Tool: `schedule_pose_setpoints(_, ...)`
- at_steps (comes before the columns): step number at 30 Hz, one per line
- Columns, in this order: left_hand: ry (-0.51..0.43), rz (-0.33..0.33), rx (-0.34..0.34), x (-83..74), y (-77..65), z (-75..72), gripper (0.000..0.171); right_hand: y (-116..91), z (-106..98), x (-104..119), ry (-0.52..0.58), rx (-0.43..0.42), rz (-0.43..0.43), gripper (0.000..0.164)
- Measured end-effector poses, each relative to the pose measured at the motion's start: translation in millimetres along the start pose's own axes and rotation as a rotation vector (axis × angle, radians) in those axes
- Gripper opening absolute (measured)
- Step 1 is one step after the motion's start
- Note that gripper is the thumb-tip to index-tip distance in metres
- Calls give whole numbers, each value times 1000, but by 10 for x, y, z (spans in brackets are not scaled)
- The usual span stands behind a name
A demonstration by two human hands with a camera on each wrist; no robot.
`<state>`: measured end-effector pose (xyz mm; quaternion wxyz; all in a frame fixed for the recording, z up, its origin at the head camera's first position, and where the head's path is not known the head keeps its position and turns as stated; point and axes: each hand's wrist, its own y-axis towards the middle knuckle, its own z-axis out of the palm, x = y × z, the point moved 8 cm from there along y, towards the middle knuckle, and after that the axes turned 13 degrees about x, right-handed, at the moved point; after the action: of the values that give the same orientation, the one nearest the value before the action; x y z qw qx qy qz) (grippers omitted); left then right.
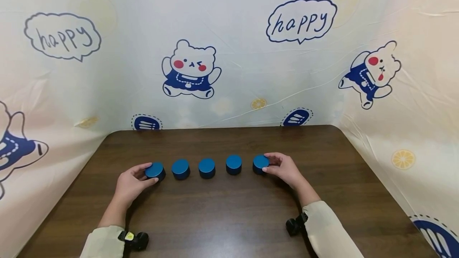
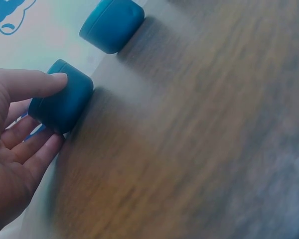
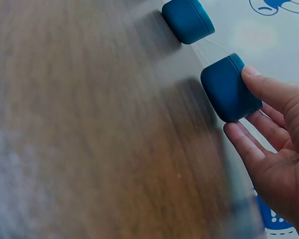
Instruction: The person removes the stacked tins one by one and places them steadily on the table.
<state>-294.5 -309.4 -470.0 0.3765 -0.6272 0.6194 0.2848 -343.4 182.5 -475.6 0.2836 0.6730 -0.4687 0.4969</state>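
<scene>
Short blue round containers, each with a seam below the top, stand in a row on the dark wood table [image 1: 229, 218]. My left hand [image 1: 130, 186] holds the leftmost container [image 1: 155, 170], thumb on its near side and fingers around the far side. At the other end, my right hand [image 1: 287, 172] pinches the rightmost container [image 1: 259, 165] between thumb and fingers. In the left wrist view, the thumb [image 2: 45, 84] presses the held container's side [image 2: 70, 102]. The right wrist view has the thumb [image 3: 269, 87] near the seam of its container [image 3: 224, 92].
Between the held ones stand three matching containers, left [image 1: 181, 169], middle [image 1: 206, 169] and right [image 1: 234, 165], with gaps between them. A printed cloth [image 1: 236, 19] with bears and lettering hangs behind the table and along its sides. Black wrist cameras sit on both sleeves.
</scene>
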Motion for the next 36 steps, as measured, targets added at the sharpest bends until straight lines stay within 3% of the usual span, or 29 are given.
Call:
schedule_pose_setpoints(16,-4,6,-1,-7,-9,-6,66,47,19,28,-18,-29,0,48)
schedule_pose_setpoints(24,-6,-2,8,-23,-15,-11,68,51,15,34,-21,-2,22,53)
schedule_pose_setpoints(30,-10,18,1,-49,-28,-40,74,-2,11,120,8,21,45,55)
schedule_pose_setpoints(36,-3,61,-23,-80,-57,-102,72,-48,-14,161,-21,8,14,57)
